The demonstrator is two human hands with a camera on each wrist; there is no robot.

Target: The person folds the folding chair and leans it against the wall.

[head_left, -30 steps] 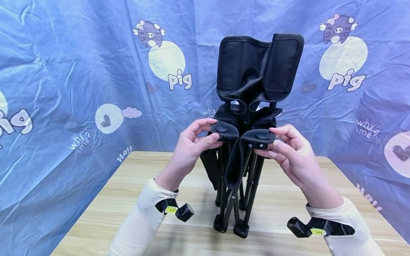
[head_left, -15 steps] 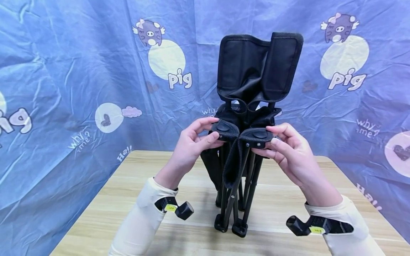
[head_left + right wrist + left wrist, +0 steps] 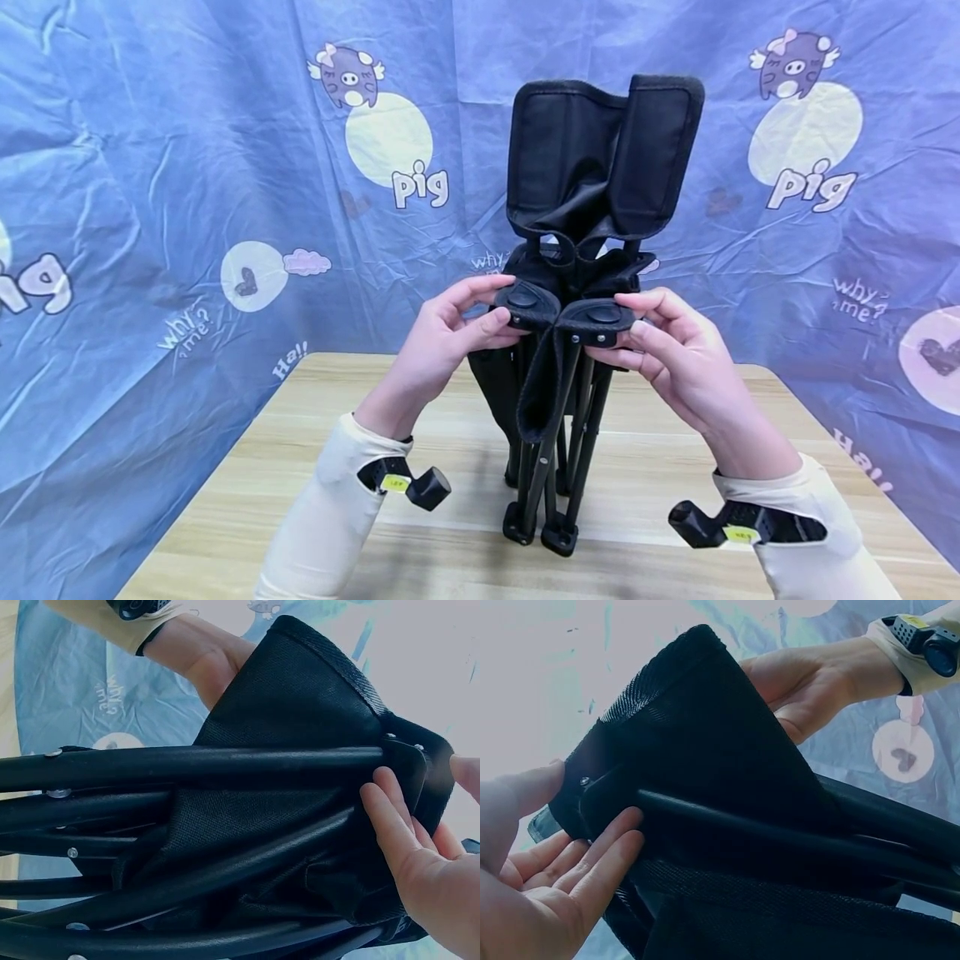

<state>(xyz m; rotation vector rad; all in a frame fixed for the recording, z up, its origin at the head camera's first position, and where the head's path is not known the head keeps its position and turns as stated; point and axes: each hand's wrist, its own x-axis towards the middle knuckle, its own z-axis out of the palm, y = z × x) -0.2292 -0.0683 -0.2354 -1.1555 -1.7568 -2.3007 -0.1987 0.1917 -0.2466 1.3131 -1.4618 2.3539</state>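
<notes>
A black folding chair (image 3: pixel 570 167), partly folded, stands upright on the table with its fabric back raised. My left hand (image 3: pixel 442 333) pinches the left front corner (image 3: pixel 528 305) of the seat between thumb and fingers. The right front corner (image 3: pixel 596 314) is pinched the same way by my right hand (image 3: pixel 678 354). Both corners sit almost against each other, and the seat cloth sags in a fold (image 3: pixel 542 392) between them. In the right wrist view, my right fingers (image 3: pixel 397 825) lie against the corner's underside by the metal tubes (image 3: pixel 262 761). Similarly, the left wrist view shows my left fingers (image 3: pixel 604 855) under their corner.
The chair's legs end in black plastic feet (image 3: pixel 559 537) on a light wooden table (image 3: pixel 300 500). Behind the table hangs a blue cloth backdrop (image 3: pixel 187 125) printed with cartoon pigs. Each wrist wears a black camera (image 3: pixel 427 488) over a pale sleeve.
My right hand has moved slightly left with its seat corner, so the two front corners stand a little closer. The right front leg has shifted left slightly too. My left hand has barely moved.
</notes>
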